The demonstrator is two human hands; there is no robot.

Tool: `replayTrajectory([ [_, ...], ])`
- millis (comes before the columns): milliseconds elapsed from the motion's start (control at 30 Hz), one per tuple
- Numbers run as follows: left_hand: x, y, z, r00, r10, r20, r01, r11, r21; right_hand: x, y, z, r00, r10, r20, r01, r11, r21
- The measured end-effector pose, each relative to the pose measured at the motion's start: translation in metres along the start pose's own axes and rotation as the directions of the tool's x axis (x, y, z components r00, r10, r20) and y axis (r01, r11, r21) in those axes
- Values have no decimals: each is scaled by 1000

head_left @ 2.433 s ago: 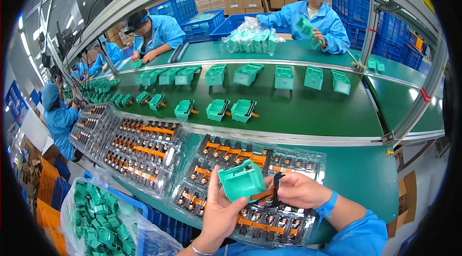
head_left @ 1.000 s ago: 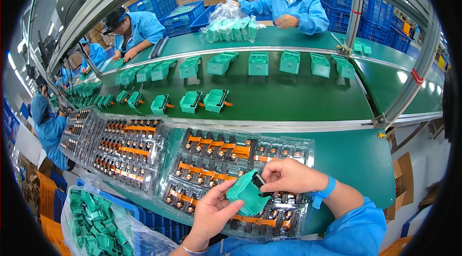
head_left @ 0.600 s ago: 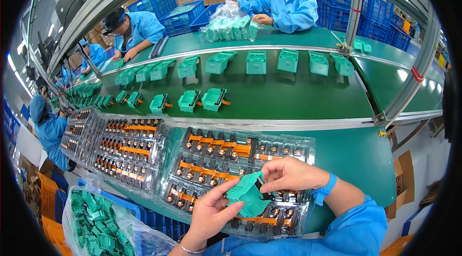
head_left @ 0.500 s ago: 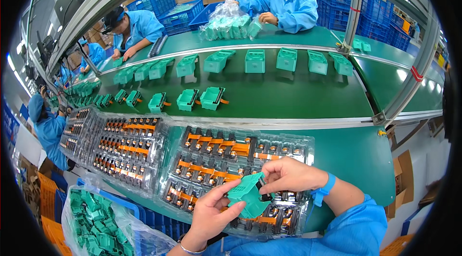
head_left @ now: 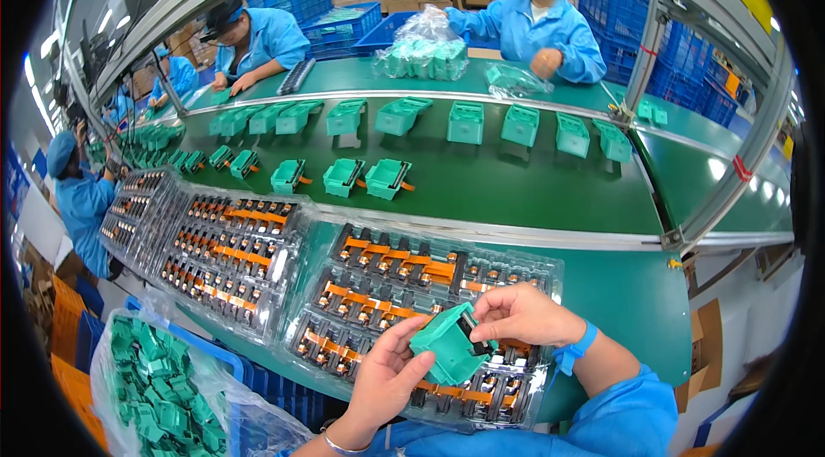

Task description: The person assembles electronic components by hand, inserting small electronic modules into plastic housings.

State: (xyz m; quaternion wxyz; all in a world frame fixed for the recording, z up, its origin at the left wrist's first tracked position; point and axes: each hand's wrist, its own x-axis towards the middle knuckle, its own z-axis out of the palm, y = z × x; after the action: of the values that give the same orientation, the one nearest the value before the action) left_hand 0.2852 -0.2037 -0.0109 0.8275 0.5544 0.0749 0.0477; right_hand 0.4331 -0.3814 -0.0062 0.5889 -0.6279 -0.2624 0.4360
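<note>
A green plastic housing (head_left: 445,352), open box-shaped, is tilted between my hands above a clear plastic tray (head_left: 557,272). My left hand (head_left: 378,381) grips its left side, thumb in front and fingers behind. At the housing's upper right edge, my right hand (head_left: 526,317) pinches a narrow black part (head_left: 469,325) between thumb and fingers; how far that part sits inside the housing is hidden. Beneath, the tray carries rows of black parts with orange flat ribbons (head_left: 400,261).
Another filled tray (head_left: 228,252) stands left. Below it is a blue crate (head_left: 206,352) lined with a bag of green housings (head_left: 163,388). A green conveyor (head_left: 516,186) carries more housings (head_left: 387,178). Metal posts (head_left: 730,178) rise at right. Co-workers (head_left: 550,32) sit across.
The view has tilted slightly. My hands stay on the housing and black part with little movement. Across the conveyor, the co-worker's hand has moved right, away from the bagged green parts.
</note>
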Motion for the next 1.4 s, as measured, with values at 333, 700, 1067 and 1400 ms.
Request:
replayTrajectory([
  [333, -79, 20, -57, 879, 476, -37, -409, 792, 453, 66, -48, -60, 773, -161, -613, 130, 987, -95],
  [700, -233, 88, -170, 395, 707, -587, 314, 496, 809, 203, 18, -126, 837, 74, -542, -49, 997, 61],
  [1067, -276, 103, -257, 673, 381, -634, 720, -534, 443, 143, -6, -106, 878, 65, -474, -15, 994, 109],
  [1400, -278, 77, -276, 637, 574, -515, 746, -289, 600, 48, -20, -69, 877, -116, -467, 123, 992, -16],
])
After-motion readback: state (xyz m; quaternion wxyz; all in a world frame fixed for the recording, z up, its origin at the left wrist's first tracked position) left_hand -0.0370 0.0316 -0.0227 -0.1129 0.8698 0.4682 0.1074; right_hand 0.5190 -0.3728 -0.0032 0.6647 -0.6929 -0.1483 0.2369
